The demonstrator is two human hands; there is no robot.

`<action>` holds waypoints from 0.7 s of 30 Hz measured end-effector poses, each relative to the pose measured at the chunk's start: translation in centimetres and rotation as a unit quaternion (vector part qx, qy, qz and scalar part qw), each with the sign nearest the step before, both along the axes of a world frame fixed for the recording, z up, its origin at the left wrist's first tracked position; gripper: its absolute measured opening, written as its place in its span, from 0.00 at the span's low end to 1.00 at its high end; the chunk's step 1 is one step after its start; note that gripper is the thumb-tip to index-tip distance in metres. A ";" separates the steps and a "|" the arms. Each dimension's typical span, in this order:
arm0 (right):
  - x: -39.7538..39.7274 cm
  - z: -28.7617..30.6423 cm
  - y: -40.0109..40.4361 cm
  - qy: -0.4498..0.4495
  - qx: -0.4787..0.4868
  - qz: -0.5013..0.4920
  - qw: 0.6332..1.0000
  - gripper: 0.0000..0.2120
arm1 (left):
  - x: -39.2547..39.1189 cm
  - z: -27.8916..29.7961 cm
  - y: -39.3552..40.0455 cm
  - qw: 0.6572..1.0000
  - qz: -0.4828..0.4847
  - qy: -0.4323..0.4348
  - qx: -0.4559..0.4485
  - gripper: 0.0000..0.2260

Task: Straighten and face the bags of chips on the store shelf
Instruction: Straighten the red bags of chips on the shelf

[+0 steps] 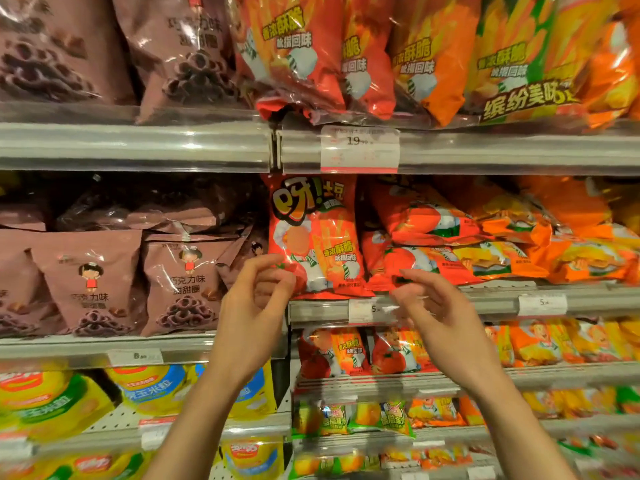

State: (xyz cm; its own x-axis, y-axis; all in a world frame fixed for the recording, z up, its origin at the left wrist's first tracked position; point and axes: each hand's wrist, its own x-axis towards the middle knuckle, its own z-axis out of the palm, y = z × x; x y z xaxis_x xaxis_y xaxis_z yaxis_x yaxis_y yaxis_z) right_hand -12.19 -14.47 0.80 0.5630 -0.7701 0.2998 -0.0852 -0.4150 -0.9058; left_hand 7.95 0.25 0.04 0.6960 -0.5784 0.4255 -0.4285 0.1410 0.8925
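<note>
— Head view: what were the hands doing at the shelf [433, 306]?

— Both were raised in front of the middle shelf. The left hand [254, 306] had its fingers loosely curled, thumb and forefinger close together near the lower left corner of the red bag [313, 237]. Whether that grip actually pinched the corner, I could not tell. The right hand [440, 313] was blurred, fingers relaxed and spread, holding nothing, just in front of the shelf edge.

— And where was the red bag?

— It stood upright, facing forward, at the left end of the chip section on the middle shelf, its bottom edge at the shelf lip.

— What was beside it?

— To its right, red and orange bags [485, 244] lay flat in stacks, not upright. To its left, in the next bay, stood brown bags [187, 285] with a cartoon girl and chocolate rings printed on them.

— Anything else?

— A price tag [360, 148] reading 19.90 hung on the rail above, under large red and orange packs [363, 57]. Small red bags [346, 351] stood on the shelf below, and yellow bags [52, 400] filled the lower left.
</note>
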 end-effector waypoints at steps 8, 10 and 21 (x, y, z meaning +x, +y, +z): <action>-6.6 -1.7 -5.0 0.003 0.014 -0.054 0.998 0.09 | -4.9 -0.3 -3.0 0.998 -0.021 0.046 -0.027 0.06; -7.3 -1.4 -6.4 -0.001 0.021 -0.054 0.998 0.09 | -5.9 -0.1 -4.0 0.998 -0.010 0.052 -0.030 0.07; -8.7 2.7 -14.6 0.018 -0.101 -0.008 0.995 0.06 | -9.1 3.8 -14.6 0.991 0.113 -0.037 0.056 0.15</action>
